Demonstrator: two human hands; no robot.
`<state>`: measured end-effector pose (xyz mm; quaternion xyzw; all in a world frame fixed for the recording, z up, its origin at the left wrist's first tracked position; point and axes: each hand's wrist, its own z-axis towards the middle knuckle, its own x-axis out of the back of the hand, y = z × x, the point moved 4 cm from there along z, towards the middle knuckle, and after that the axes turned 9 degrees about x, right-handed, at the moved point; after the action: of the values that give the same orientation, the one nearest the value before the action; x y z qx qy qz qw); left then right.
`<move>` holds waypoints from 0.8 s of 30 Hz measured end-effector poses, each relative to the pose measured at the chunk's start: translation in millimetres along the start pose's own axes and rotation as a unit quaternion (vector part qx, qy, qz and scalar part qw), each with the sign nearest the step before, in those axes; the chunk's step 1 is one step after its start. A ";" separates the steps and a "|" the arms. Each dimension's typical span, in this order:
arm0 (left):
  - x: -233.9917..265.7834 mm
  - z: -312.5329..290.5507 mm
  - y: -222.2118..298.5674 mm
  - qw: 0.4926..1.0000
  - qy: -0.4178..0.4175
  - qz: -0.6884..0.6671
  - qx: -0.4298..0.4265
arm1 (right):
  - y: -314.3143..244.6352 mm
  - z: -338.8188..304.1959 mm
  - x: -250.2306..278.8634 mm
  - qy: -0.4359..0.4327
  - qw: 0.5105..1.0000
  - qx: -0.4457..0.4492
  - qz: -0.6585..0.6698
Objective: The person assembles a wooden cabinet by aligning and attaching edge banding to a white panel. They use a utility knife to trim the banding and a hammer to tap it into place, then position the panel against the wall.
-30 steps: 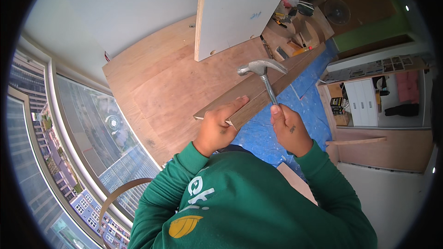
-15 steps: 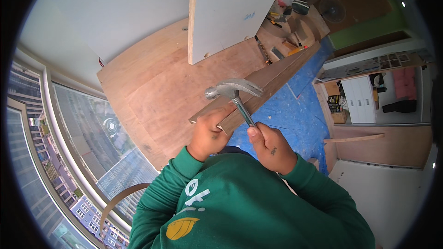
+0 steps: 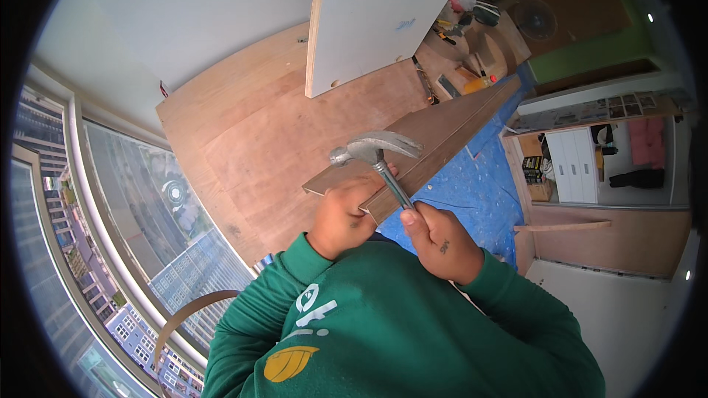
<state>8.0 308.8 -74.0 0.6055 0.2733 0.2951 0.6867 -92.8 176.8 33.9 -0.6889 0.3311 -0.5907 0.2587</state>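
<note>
A claw hammer with a silver head is gripped by its metal handle in my right hand. Its head hovers above the near end of a long brown wooden strip, the round face pointing left and the claw right. My left hand is closed around the strip's near end, partly behind the hammer, with some fingertips showing just under its head. A wider brown board lies along the strip's left side. Whether the two pieces are joined is not visible.
A plywood platform spreads out ahead, with a white panel standing on it. Tools and an orange-yellow bottle sit at the far right of it. Blue sheeting covers the floor to the right. Windows are on the left.
My left hand and the near end of the strip have shifted slightly to the right. The hammer has dipped a little and stays in my right hand.
</note>
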 end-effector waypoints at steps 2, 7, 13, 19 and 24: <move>-1.0 -1.9 0.4 1.000 0.000 0.002 -0.002 | 10.7 1.7 18.6 0.023 0.999 -0.038 -0.017; -1.7 -0.4 4.3 0.999 0.014 -0.001 -0.034 | 46.8 21.1 87.6 0.094 0.974 -0.205 -0.031; -5.4 -3.6 3.4 0.999 0.024 -0.007 -0.025 | 25.9 -2.7 30.3 0.032 0.997 -0.071 -0.020; -7.6 -4.5 4.0 0.999 0.031 -0.013 -0.033 | 71.8 18.8 93.1 0.121 0.979 -0.147 -0.074; -8.1 -4.1 7.2 0.999 0.025 -0.007 -0.024 | 83.8 27.6 141.0 0.152 0.962 -0.228 0.003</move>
<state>-1.0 306.2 -67.3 0.5796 0.2877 0.3114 0.6959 -66.5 14.2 57.2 -0.6305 0.4945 -0.5967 0.0432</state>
